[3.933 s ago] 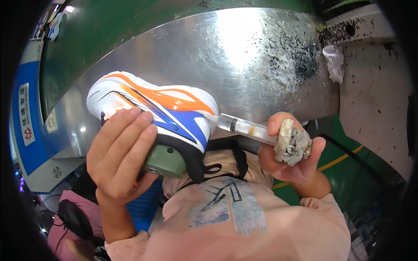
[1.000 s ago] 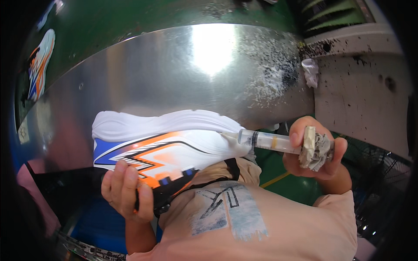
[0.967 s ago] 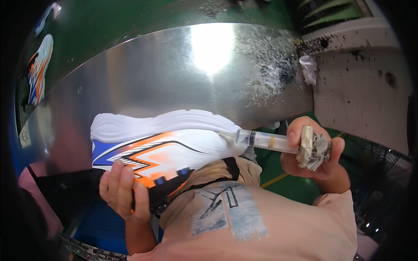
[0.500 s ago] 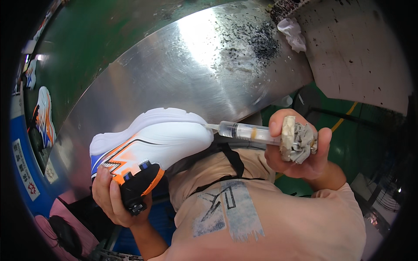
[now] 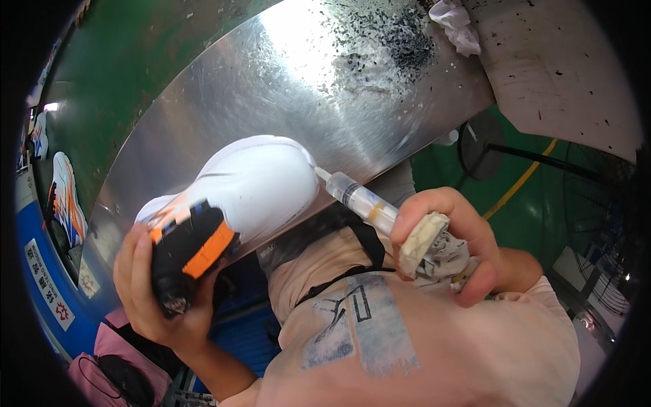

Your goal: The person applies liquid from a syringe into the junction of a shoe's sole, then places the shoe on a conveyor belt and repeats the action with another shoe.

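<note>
In my left hand is a white running shoe with orange and blue trim and a black collar, gripped around its heel and opening. The shoe is tilted, its toe pointing right and its white sole facing away from me. My right hand grips a clear plastic syringe whose plunger end is wrapped in a grey, crusted wad. The syringe's narrow tip meets the seam between upper and sole at the toe. Whether anything flows from the tip cannot be made out.
Beneath the shoe stretches a metal table, smeared with black and white residue farther back. Crumpled white paper lies at its far right. Another similar shoe stands at the left by a blue machine. A fan is at the right.
The shoe has turned in my left hand, its toe swinging up and away and its opening more toward me. The syringe has followed, now slanting up-left, its tip still at the toe seam.
</note>
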The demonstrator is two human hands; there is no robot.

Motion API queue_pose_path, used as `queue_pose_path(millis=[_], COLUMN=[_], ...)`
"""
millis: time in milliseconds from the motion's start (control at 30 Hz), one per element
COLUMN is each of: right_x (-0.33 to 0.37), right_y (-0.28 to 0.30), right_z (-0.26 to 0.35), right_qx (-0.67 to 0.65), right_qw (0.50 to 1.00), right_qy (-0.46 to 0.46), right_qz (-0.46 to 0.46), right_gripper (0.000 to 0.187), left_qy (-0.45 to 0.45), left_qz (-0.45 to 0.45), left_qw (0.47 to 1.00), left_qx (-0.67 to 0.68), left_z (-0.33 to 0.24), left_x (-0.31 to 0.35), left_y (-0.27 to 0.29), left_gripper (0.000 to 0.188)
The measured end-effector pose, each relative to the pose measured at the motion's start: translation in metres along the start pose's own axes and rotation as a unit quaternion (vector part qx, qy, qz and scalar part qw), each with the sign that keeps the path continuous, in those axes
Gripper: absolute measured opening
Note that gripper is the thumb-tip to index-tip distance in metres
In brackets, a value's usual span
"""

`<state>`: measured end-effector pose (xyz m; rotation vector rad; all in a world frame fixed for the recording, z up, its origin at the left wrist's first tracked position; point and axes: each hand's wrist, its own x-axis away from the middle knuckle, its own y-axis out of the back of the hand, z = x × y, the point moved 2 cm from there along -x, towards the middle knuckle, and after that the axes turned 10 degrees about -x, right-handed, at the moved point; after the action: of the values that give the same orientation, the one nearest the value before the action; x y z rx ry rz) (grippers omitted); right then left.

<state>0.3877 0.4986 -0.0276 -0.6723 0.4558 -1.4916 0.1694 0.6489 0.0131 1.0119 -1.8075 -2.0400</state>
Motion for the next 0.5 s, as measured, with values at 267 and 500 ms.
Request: queue_pose_path(millis=[267, 500], right_x=[-0.007, -0.018], right_y=[0.003, 0.002], right_z=[-0.011, -0.016], right_qx=[0.060, 0.193], right_qw=[0.993, 0.961], right_qy=[0.097, 0.177], right_qz=[0.008, 0.089], right_gripper=[0.076, 0.067], left_qy=[0.087, 0.132], left_qz=[0.167, 0.251], left_qw=[0.958, 0.923], left_qx=[0.217, 0.259], left_z=[0.027, 0.043], left_x=[-0.055, -0.081], left_y=[-0.002, -0.007], left_gripper=[0.065, 0.062])
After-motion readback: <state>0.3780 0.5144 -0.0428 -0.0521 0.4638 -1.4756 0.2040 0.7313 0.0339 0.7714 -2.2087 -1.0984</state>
